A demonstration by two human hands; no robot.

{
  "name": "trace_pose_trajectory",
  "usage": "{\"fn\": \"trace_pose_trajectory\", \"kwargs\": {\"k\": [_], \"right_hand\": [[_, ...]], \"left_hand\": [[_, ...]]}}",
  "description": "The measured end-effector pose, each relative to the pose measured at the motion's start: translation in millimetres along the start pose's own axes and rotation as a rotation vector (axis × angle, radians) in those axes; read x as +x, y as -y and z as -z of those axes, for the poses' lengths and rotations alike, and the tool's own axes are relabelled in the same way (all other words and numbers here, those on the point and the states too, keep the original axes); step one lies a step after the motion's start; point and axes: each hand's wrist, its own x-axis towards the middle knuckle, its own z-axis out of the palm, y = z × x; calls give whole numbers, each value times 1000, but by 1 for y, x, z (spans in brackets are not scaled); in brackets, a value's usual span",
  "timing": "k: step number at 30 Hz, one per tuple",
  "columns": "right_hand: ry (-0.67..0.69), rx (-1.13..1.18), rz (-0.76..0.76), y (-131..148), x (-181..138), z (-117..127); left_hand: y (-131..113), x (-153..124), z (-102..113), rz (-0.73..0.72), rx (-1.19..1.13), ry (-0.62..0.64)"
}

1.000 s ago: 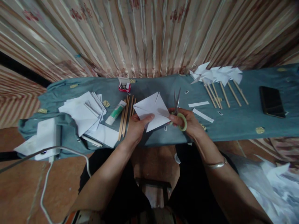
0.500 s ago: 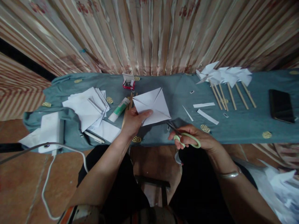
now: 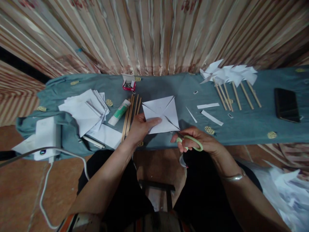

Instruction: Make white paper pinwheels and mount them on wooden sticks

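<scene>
My left hand (image 3: 142,127) pinches a white paper square (image 3: 161,111) by its lower left edge, thumb on top. Slits run along the square's diagonals from several corners toward the middle. In my right hand (image 3: 195,138) is a pair of scissors (image 3: 198,145) with pale green handles, fingers through the loops. Their blades sit at the square's lower right corner and are mostly hidden by paper and fingers. Several wooden sticks (image 3: 127,120) and a green-and-white glue stick (image 3: 119,112) lie just left of the paper.
Paper sheets (image 3: 82,109) are piled left, near a pen (image 3: 94,141) and white power adapter (image 3: 47,135). A red box of small metal pieces (image 3: 129,84) stands behind. Rightward lie paper strips (image 3: 212,118), paper pinwheels on sticks (image 3: 229,75) and a black phone (image 3: 286,104).
The paper square has turned slightly and come nearer the scissors. The scissor blades, visible before, are now largely covered at its lower right corner. The whole view has shifted a little.
</scene>
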Motion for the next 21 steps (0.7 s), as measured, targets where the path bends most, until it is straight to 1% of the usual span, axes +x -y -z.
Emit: {"fn": "trace_pose_trajectory", "kwargs": {"k": [8,12,21], "right_hand": [[-28,-8,-21,2,0,-1],[-28,0,-40,2,0,-2],[-42,20,-58,1,0,-3]], "left_hand": [[-8,-5,-3,52,-2,-17],[-8,-5,-2,69,6,-17],[-6,-3,1,43,23,27]]}}
